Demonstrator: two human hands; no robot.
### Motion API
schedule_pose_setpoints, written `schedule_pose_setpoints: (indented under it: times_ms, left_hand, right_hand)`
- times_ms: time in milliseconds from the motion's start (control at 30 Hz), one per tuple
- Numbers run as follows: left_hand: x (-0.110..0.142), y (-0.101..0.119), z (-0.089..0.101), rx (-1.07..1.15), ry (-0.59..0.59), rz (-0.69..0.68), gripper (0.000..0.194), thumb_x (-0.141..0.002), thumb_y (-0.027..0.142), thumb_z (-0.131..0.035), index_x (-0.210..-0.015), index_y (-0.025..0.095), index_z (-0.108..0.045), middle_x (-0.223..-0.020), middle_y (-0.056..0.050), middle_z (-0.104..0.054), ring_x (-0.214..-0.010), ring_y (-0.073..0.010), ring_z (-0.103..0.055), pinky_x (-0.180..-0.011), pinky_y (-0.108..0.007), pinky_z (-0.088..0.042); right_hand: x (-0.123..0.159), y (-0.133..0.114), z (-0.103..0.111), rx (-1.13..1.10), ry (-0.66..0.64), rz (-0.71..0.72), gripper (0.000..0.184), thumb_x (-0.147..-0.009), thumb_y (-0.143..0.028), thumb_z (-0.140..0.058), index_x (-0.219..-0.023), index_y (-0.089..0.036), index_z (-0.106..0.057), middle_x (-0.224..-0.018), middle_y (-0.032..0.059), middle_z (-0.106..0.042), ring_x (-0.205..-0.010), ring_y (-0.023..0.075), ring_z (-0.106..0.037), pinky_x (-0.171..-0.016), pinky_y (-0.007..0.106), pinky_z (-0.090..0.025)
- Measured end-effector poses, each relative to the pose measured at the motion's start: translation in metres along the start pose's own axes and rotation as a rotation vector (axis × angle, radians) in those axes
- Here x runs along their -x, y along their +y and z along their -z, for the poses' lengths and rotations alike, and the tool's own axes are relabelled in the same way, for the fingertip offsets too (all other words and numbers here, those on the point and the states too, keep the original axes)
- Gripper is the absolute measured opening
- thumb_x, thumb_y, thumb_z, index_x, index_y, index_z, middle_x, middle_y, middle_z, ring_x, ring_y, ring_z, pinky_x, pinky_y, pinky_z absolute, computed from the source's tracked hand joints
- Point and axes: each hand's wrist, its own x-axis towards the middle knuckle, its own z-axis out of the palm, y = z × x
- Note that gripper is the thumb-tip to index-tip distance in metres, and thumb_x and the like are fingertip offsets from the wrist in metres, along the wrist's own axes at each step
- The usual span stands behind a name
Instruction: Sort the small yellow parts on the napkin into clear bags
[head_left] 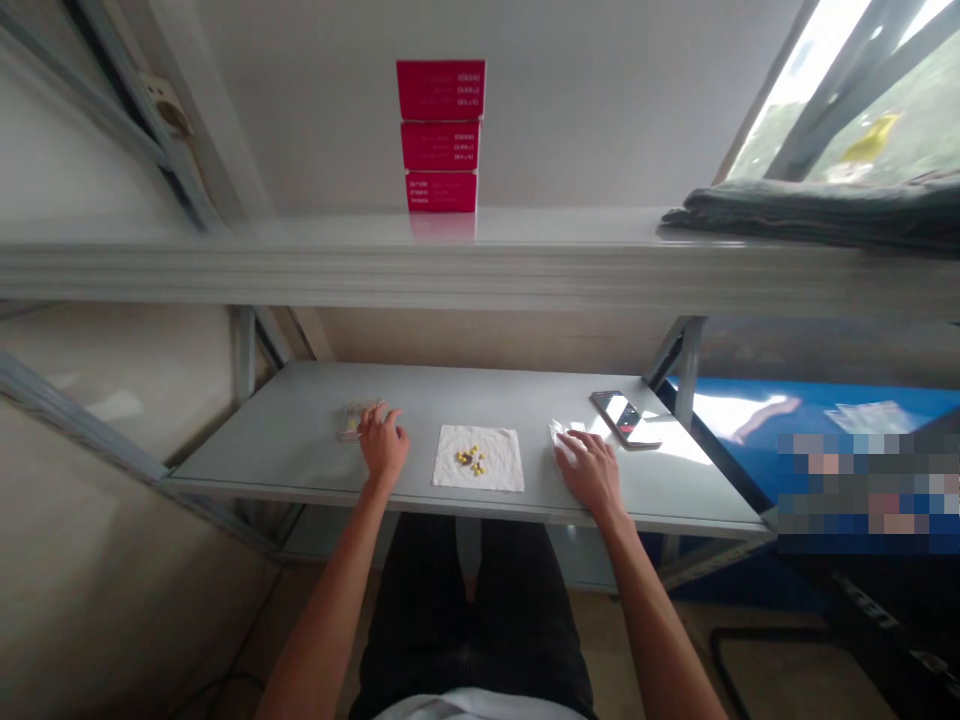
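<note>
Lightly, left hand point(383, 445) cups a packet point(349, 421) — right hand point(589, 472), spread, perhaps touches plastic film point(559, 432).

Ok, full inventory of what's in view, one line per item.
lower shelf board: 1, grey, in front of the person
upper shelf board: 1, pale grey, above the lower board
boxes: 3, red, stacked on the upper board
folded cloth: 1, dark grey, right end of the upper board
paper sheet: 1, white, middle of the lower board
small pieces: several, yellow, on the sheet
small packet: 1, tan, at the left fingers
plastic bag: 1, clear, at the right fingers
smartphone: 1, dark, right of the bag
left hand: 1, on the packet
right hand: 1, beside the bag
</note>
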Motion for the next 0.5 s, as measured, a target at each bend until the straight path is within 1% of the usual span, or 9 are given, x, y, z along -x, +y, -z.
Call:
schedule_pose_setpoints:
  times_ms: [33, 67, 100, 200, 267, 300, 367, 400, 500]
  left_hand:
    - [-0.002, -0.009, 0.006, -0.073, -0.002, 0.026, 0.038, -0.082, 0.008, -0.055, -0.114, 0.015, -0.073, -0.137, -0.020, -0.061, -0.141, -0.0397, -0.041, -0.115, -0.057, -0.031]
    - [-0.003, -0.017, 0.011, -0.129, -0.014, 0.059, 0.042, -0.082, 0.008, -0.054, -0.119, 0.014, -0.071, -0.141, -0.021, -0.059, -0.143, -0.0408, -0.039, -0.114, -0.059, -0.031]
    - [-0.004, -0.025, 0.016, -0.167, -0.043, 0.091, 0.043, -0.083, 0.008, -0.054, -0.122, 0.014, -0.070, -0.142, -0.022, -0.058, -0.141, -0.0408, -0.042, -0.112, -0.059, -0.033]
    - [-0.005, -0.043, 0.022, -0.214, -0.148, 0.148, 0.037, -0.087, 0.014, -0.053, -0.118, 0.014, -0.072, -0.129, -0.022, -0.067, -0.123, -0.0386, -0.057, -0.104, -0.053, -0.041]
    - [-0.005, -0.050, 0.022, -0.218, -0.167, 0.160, 0.030, -0.089, 0.019, -0.055, -0.111, 0.016, -0.076, -0.118, -0.020, -0.072, -0.115, -0.0380, -0.061, -0.099, -0.050, -0.043]
    - [-0.005, -0.052, 0.022, -0.212, -0.157, 0.165, 0.027, -0.089, 0.021, -0.057, -0.107, 0.017, -0.077, -0.114, -0.019, -0.074, -0.113, -0.0379, -0.061, -0.098, -0.050, -0.043]
    - [-0.006, -0.054, 0.022, -0.180, -0.105, 0.166, 0.022, -0.089, 0.022, -0.059, -0.100, 0.019, -0.078, -0.110, -0.017, -0.074, -0.113, -0.0374, -0.058, -0.097, -0.050, -0.042]
    - [-0.007, -0.053, 0.022, -0.157, -0.057, 0.164, 0.020, -0.089, 0.022, -0.060, -0.097, 0.020, -0.079, -0.111, -0.016, -0.074, -0.115, -0.0365, -0.056, -0.098, -0.050, -0.042]
    - [-0.011, -0.047, 0.021, -0.055, 0.156, 0.162, 0.015, -0.089, 0.024, -0.063, -0.091, 0.021, -0.078, -0.112, -0.014, -0.070, -0.115, -0.0321, -0.055, -0.100, -0.047, -0.042]
  right_hand:
    - [0.000, 0.000, -0.001, 0.007, -0.046, 0.037, 0.031, -0.100, -0.033, -0.051, -0.113, -0.022, -0.077, -0.121, 0.0115, -0.072, -0.113, 0.0300, -0.059, -0.096, 0.043, -0.043]
    - [0.001, 0.000, -0.002, 0.017, -0.074, 0.046, 0.031, -0.100, -0.032, -0.051, -0.110, -0.022, -0.078, -0.120, 0.0113, -0.073, -0.114, 0.0300, -0.059, -0.096, 0.043, -0.043]
    - [0.001, 0.001, -0.003, 0.028, -0.087, 0.038, 0.031, -0.101, -0.031, -0.050, -0.107, -0.022, -0.079, -0.119, 0.0114, -0.073, -0.115, 0.0301, -0.059, -0.097, 0.044, -0.042]
    - [-0.001, 0.000, -0.004, 0.066, -0.047, 0.001, 0.032, -0.102, -0.029, -0.048, -0.110, -0.021, -0.078, -0.121, 0.0119, -0.073, -0.123, 0.0311, -0.057, -0.105, 0.049, -0.038]
    - [-0.002, -0.003, -0.002, 0.097, 0.014, -0.004, 0.033, -0.103, -0.031, -0.047, -0.120, -0.022, -0.075, -0.131, 0.0130, -0.069, -0.130, 0.0320, -0.052, -0.109, 0.051, -0.034]
    - [-0.003, -0.004, -0.001, 0.108, 0.047, -0.007, 0.034, -0.104, -0.033, -0.047, -0.124, -0.022, -0.073, -0.135, 0.0136, -0.066, -0.133, 0.0321, -0.050, -0.108, 0.051, -0.035]
    - [-0.004, -0.007, 0.003, 0.109, 0.114, -0.020, 0.035, -0.104, -0.033, -0.047, -0.128, -0.021, -0.070, -0.139, 0.0146, -0.063, -0.133, 0.0317, -0.049, -0.105, 0.049, -0.038]
    - [-0.004, -0.008, 0.005, 0.100, 0.145, -0.023, 0.035, -0.104, -0.031, -0.047, -0.128, -0.021, -0.070, -0.138, 0.0145, -0.063, -0.131, 0.0312, -0.050, -0.104, 0.047, -0.039]
    - [-0.005, -0.010, 0.010, 0.052, 0.207, 0.018, 0.030, -0.101, -0.026, -0.050, -0.124, -0.020, -0.070, -0.130, 0.0130, -0.066, -0.121, 0.0288, -0.055, -0.101, 0.045, -0.041]
